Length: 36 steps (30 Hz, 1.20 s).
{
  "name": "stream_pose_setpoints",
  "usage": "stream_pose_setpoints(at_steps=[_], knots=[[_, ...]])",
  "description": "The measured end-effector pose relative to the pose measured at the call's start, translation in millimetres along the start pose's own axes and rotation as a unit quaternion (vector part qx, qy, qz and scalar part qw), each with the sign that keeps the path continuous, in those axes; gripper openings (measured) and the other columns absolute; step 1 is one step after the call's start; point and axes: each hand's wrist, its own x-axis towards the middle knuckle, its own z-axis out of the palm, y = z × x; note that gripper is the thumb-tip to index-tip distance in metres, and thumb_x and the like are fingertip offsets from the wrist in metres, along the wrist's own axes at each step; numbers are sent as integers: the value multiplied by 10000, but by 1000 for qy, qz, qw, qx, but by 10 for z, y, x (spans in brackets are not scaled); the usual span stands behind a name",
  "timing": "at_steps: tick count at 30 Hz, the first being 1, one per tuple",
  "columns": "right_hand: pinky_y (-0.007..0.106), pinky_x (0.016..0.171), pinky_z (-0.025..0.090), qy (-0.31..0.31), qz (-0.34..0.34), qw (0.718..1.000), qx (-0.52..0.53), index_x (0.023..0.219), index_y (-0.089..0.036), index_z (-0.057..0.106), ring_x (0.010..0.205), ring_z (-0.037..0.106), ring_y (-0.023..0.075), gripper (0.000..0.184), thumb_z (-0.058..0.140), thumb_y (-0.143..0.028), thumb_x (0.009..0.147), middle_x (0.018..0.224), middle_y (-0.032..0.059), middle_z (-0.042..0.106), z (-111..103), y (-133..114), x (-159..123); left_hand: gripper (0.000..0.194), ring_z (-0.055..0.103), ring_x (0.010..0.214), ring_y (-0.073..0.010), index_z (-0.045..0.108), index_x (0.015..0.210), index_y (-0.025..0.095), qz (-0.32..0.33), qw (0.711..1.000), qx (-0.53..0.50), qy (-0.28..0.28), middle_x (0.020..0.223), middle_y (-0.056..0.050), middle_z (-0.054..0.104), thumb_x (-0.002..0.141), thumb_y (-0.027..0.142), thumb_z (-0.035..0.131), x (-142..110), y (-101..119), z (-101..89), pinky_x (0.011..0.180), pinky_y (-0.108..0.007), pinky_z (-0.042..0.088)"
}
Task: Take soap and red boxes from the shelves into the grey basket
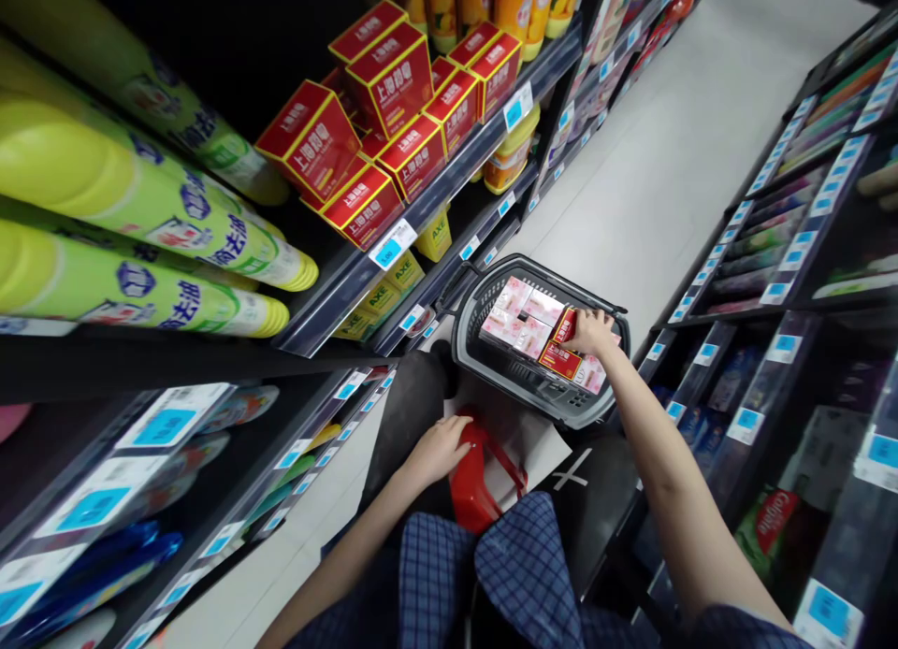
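Observation:
My right hand (pixel 593 332) reaches into a dark grey shopping basket (pixel 467 342), its fingers closed on a small red-and-yellow soap box (pixel 563 325). Another red soap box (pixel 559 360) lies just below it, on top of pink-and-white floral boxes (pixel 509 310) that fill the middle of the basket. My left hand (pixel 441 449) lies over my knee with its fingers stretched out, the tips by a red plastic object (pixel 471 485) between my legs. What kind of object that is, I cannot make out.
Red soap boxes (pixel 393 80) are stacked on the left shelf, beside green-yellow bottles (pixel 210 228) lying on their sides. Yellow AXE packs (pixel 383 298) sit one shelf lower. Shelving with price tags (pixel 747 423) closes in on the right. The aisle floor (pixel 673 116) runs ahead.

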Motion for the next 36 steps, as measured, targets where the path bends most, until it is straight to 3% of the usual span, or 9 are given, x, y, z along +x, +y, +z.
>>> stream_pose_setpoints(at_steps=[5,9,13,15,17,21,25,29,36], knots=[[571,978,278,4,4,999,50,1315,-108,440,1223,359,411,803,680,-511,664,1313,210,494,-5,77,51,382,573,1119,-251,524,1249,152,-4,1000,13,-14,1223,-119,607,872,204,534,-29,12,37,978,-397,451],[498,989,314,126,77,968,204,1274,-153,513,1218,407,356,565,548,-445,792,1300,175,522,-65,312,-180,326,572,1101,-223,553,1220,162,66,998,-16,-10,1200,-93,621,901,202,495,202,159,-91,993,-374,439],[429,981,366,261,214,890,307,1191,-97,542,1106,513,286,478,382,-402,860,1191,194,572,169,497,-807,393,525,1144,-239,533,1269,134,183,982,37,35,1231,-108,602,904,279,528,917,572,-373,1006,-361,414],[454,974,376,260,280,866,322,1189,-71,536,1086,526,303,504,381,-403,843,1175,219,571,397,498,-1104,575,462,1225,-287,466,1347,102,230,965,115,55,1314,-145,544,841,323,627,1359,828,-437,1053,-412,359],[468,970,388,231,295,861,344,1205,-59,532,1091,535,315,532,399,-404,822,1189,232,573,622,471,-1265,781,382,1302,-343,398,1400,69,257,943,205,54,1395,-193,465,751,354,726,1749,1047,-393,1114,-512,236],[432,963,420,194,274,859,385,1284,-53,500,1117,556,285,566,373,-375,836,1229,213,590,862,492,-1132,986,219,1403,-381,315,1439,0,256,906,337,26,1497,-270,292,680,433,772,2214,1238,-90,1119,-629,-24],[393,976,418,178,256,857,409,1354,-66,458,1150,551,263,579,335,-369,876,1295,185,566,850,579,-793,1041,113,1444,-364,259,1464,-14,219,896,387,17,1537,-267,173,694,505,733,2362,1193,146,1109,-631,-94],[358,954,421,160,239,860,421,1331,-132,506,1108,580,269,525,380,-346,868,1247,135,613,815,570,-644,989,81,1455,-349,251,1473,1,211,892,398,14,1547,-245,165,737,484,700,2412,1134,177,1115,-621,-107],[361,905,425,161,260,854,420,1320,-126,508,1063,598,304,507,380,-352,885,1202,164,632,830,448,-634,803,75,1459,-335,262,1474,7,226,891,393,24,1553,-221,168,855,419,565,2462,1028,178,1115,-625,-122]])
